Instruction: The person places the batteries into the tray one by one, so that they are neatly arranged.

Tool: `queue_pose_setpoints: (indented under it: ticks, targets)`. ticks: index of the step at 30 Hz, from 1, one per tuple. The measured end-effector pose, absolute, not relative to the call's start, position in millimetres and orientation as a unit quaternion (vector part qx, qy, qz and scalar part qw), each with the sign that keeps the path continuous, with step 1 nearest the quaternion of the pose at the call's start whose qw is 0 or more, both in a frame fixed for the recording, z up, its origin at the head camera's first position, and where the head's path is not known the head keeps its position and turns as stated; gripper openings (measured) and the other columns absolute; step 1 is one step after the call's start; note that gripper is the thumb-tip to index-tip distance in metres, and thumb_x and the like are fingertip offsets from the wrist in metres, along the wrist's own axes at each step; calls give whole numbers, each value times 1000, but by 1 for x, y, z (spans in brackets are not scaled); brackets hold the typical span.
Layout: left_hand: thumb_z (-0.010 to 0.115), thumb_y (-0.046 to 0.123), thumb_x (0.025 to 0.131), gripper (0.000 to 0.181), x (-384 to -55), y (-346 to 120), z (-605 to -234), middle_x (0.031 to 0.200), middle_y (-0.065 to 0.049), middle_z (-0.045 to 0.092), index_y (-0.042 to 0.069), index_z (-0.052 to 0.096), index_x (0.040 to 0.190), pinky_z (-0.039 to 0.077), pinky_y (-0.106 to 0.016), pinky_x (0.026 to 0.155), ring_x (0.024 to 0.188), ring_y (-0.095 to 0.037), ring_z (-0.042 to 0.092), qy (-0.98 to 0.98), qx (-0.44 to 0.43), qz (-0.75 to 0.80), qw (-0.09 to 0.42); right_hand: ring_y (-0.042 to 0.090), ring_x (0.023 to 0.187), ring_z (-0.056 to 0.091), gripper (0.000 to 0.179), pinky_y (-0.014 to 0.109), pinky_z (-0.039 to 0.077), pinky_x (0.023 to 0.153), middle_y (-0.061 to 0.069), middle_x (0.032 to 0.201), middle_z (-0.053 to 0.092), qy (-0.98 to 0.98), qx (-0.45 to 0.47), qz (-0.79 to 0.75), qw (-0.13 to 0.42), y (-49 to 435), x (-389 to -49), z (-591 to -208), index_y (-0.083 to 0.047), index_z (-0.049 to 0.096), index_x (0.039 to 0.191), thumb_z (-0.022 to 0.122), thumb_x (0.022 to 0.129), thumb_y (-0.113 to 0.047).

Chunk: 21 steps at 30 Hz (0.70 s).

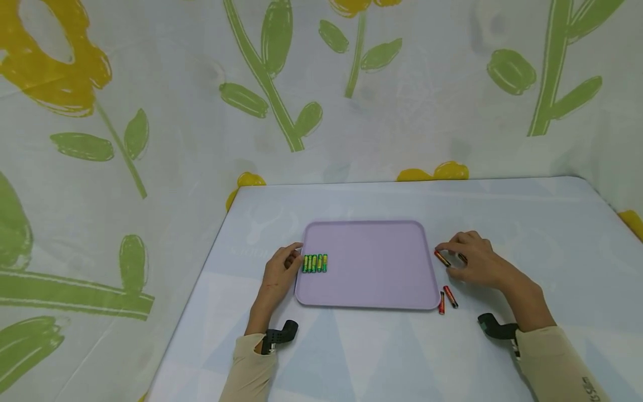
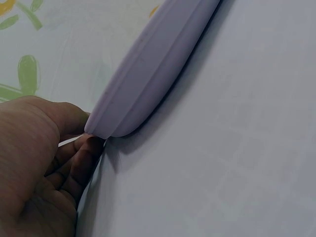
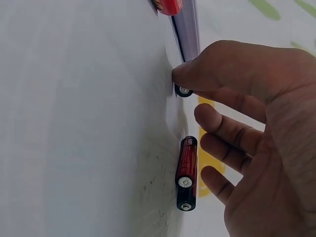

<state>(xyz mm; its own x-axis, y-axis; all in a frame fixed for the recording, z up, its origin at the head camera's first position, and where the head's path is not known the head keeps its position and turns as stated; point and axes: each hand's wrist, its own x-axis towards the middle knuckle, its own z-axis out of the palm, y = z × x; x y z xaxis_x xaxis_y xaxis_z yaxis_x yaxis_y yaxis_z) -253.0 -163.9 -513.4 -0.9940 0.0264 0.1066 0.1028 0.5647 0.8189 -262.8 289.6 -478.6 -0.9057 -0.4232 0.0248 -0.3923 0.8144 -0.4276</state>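
Note:
My left hand (image 1: 278, 276) is at the left side of a lilac tray (image 1: 372, 262), and its thumb and fingers pinch the tray's rim (image 2: 113, 98). Several green batteries (image 1: 315, 263) stand side by side in a row inside the tray's left edge. Off the tray's right side, my right hand (image 1: 477, 259) pinches a red and black battery (image 1: 442, 258) between thumb and index finger. Its metal end (image 3: 184, 91) shows below the fingertips in the right wrist view. Under the spread other fingers lie another red battery (image 3: 186, 160) and a dark one (image 3: 186, 200).
Two more red batteries, one upright in view (image 1: 442, 302) and one slanted (image 1: 450, 296), lie by the tray's lower right corner. The table (image 1: 351, 352) wears a pale patterned cover. A flower-printed cloth (image 1: 402, 111) hangs behind and to the left.

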Motion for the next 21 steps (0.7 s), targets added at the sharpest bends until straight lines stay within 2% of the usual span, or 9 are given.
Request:
queue_pose_setpoints:
  ticks: [4, 8, 11, 21]
  targets:
    - [61, 14, 101, 35, -253, -163, -513, 107, -5, 61, 11, 62, 136, 47, -31, 80, 91, -15, 55, -883, -34, -466, 39, 33, 107, 42, 33, 52, 32, 83, 6, 103, 56, 950, -220, -219, 18, 293, -263, -483, -12, 72, 114, 78, 83, -16]
    - [61, 14, 101, 35, -253, -163, -512, 107, -5, 61, 11, 62, 136, 47, -31, 79, 90, -16, 55, -884, -32, -464, 39, 30, 103, 43, 13, 47, 30, 78, 2, 96, 56, 949, -220, -223, -13, 295, -265, -488, -16, 73, 95, 80, 84, -18]
    - [60, 14, 102, 34, -252, -161, -510, 107, -6, 61, 10, 62, 136, 47, -32, 79, 90, -16, 55, -884, -35, -465, 38, 27, 97, 44, 10, 45, 30, 76, -1, 89, 55, 951, -214, -221, -28, 297, -266, -491, -18, 70, 83, 80, 85, -19]
    - [60, 14, 102, 34, -253, -164, -513, 108, -5, 61, 12, 62, 136, 47, -32, 79, 90, -16, 55, -884, -36, -464, 38, 29, 95, 48, 12, 49, 33, 76, -1, 86, 57, 955, -205, -212, -28, 291, -265, -487, -18, 72, 78, 79, 86, -23]
